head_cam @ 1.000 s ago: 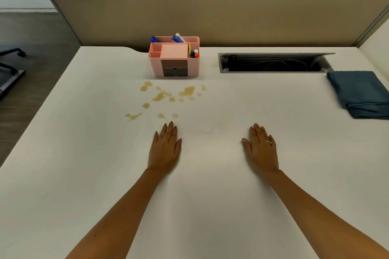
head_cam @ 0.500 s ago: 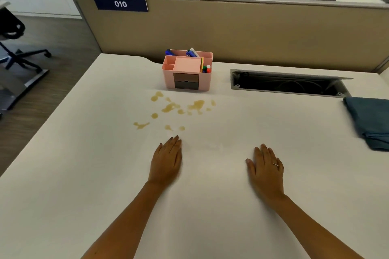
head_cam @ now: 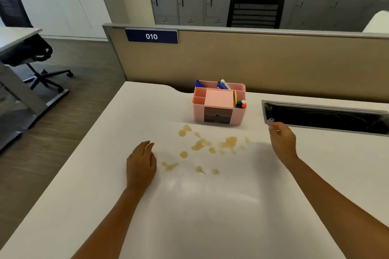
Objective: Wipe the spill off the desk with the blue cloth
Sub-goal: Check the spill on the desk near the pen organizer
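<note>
A tan spill (head_cam: 202,145) of several blotches lies on the white desk (head_cam: 189,216), just in front of a pink organizer. My left hand (head_cam: 141,164) rests flat on the desk at the spill's left edge, holding nothing. My right hand (head_cam: 282,143) hovers above the desk to the right of the spill, fingers loosely curled and empty, near the corner of the cable slot. The blue cloth is out of view.
The pink organizer (head_cam: 219,103) with pens stands behind the spill. An open cable slot (head_cam: 326,118) runs along the back right. A beige partition (head_cam: 252,63) closes the far edge. Office chairs (head_cam: 27,54) and another desk stand on the left.
The view has tilted up and left, so the blue cloth has left the frame. My left hand slid left beside the spill. My right hand lifted off the desk and moved forward and right.
</note>
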A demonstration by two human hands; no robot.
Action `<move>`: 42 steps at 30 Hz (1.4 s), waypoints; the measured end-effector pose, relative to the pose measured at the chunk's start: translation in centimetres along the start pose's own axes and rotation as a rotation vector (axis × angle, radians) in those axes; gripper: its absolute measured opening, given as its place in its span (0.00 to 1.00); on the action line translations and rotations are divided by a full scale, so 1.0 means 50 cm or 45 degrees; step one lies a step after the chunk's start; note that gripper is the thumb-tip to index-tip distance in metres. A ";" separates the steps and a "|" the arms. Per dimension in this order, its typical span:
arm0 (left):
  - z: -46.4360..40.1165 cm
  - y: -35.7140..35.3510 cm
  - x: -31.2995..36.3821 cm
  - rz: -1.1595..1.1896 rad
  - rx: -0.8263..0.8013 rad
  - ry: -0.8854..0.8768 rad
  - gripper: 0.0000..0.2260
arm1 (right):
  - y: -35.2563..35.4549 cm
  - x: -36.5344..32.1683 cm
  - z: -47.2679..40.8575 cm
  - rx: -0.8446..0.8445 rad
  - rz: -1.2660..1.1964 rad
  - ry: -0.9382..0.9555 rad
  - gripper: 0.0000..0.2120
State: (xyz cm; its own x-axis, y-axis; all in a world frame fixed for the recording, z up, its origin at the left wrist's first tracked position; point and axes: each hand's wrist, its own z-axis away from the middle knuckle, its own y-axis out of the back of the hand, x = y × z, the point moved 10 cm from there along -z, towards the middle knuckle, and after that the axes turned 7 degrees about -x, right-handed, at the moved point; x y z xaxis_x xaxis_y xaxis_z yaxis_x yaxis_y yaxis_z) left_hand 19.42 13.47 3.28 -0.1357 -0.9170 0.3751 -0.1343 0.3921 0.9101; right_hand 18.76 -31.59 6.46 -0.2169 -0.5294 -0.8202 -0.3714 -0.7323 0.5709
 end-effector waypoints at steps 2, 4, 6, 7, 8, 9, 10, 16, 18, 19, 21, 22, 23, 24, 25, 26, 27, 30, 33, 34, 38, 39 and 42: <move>-0.045 -0.004 -0.052 -0.062 -0.052 0.001 0.20 | -0.028 -0.027 -0.072 -0.045 -0.128 -0.187 0.12; -0.092 -0.019 -0.091 -0.129 -0.129 0.003 0.22 | -0.068 -0.044 -0.137 -0.136 -0.231 -0.392 0.12; -0.136 -0.041 -0.117 -0.174 -0.191 -0.005 0.24 | -0.115 -0.062 -0.185 -0.250 -0.252 -0.532 0.14; -0.157 -0.051 -0.125 -0.182 -0.210 -0.009 0.24 | -0.134 -0.068 -0.203 -0.296 -0.219 -0.581 0.16; -0.173 -0.057 -0.125 -0.188 -0.219 -0.021 0.25 | -0.145 -0.074 -0.211 -0.343 -0.171 -0.613 0.16; -0.190 -0.065 -0.126 -0.187 -0.231 -0.032 0.25 | -0.158 -0.078 -0.221 -0.381 -0.127 -0.628 0.16; -0.208 -0.074 -0.131 -0.185 -0.243 -0.042 0.25 | -0.170 -0.083 -0.233 -0.403 -0.083 -0.628 0.15; -0.262 -0.111 -0.152 -0.229 -0.279 -0.066 0.25 | -0.196 -0.084 -0.293 -0.434 0.162 -0.506 0.06; -0.263 -0.113 -0.152 -0.232 -0.268 -0.061 0.25 | -0.193 -0.089 -0.313 -0.374 0.299 -0.475 0.06; -0.263 -0.112 -0.152 -0.230 -0.265 -0.064 0.25 | -0.196 -0.094 -0.320 -0.346 0.346 -0.460 0.07; -0.260 -0.109 -0.145 -0.226 -0.258 -0.079 0.24 | -0.207 -0.108 -0.324 -0.336 0.360 -0.443 0.10; -0.259 -0.110 -0.145 -0.229 -0.261 -0.082 0.24 | -0.222 -0.120 -0.324 -0.339 0.339 -0.431 0.10; -0.259 -0.110 -0.147 -0.230 -0.262 -0.081 0.24 | -0.240 -0.137 -0.324 -0.339 0.314 -0.412 0.10; -0.260 -0.110 -0.149 -0.227 -0.261 -0.079 0.23 | -0.262 -0.159 -0.324 -0.343 0.289 -0.390 0.10; -0.261 -0.111 -0.150 -0.220 -0.263 -0.078 0.23 | -0.287 -0.186 -0.323 -0.348 0.261 -0.364 0.09; -0.261 -0.112 -0.151 -0.215 -0.266 -0.076 0.23 | -0.315 -0.217 -0.321 -0.357 0.236 -0.335 0.08; -0.261 -0.114 -0.153 -0.214 -0.273 -0.074 0.23 | -0.346 -0.248 -0.321 -0.369 0.207 -0.307 0.07; -0.259 -0.118 -0.149 -0.213 -0.288 -0.079 0.24 | -0.439 -0.341 -0.317 -0.409 0.130 -0.246 0.04; -0.259 -0.113 -0.151 -0.199 -0.285 -0.071 0.25 | -0.542 -0.421 -0.314 -0.453 0.101 -0.201 0.04; -0.260 -0.111 -0.152 -0.197 -0.280 -0.070 0.25 | -0.574 -0.441 -0.311 -0.466 0.093 -0.191 0.06; -0.262 -0.106 -0.155 -0.178 -0.280 -0.064 0.24 | -0.678 -0.487 -0.293 -0.497 0.115 -0.167 0.11; -0.263 -0.106 -0.159 -0.176 -0.283 -0.059 0.24 | -0.698 -0.491 -0.289 -0.497 0.122 -0.165 0.11; -0.265 -0.107 -0.160 -0.186 -0.296 -0.042 0.25 | -0.727 -0.482 -0.277 -0.492 0.154 -0.185 0.11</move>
State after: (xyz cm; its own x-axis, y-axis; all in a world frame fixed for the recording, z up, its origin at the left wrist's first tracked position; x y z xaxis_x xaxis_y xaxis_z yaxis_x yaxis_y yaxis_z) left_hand 34.25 17.71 -2.26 -0.1636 -0.9583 0.2345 0.0737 0.2251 0.9715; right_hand 50.00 1.84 6.01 -0.3733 -0.5754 -0.7277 0.0238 -0.7901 0.6125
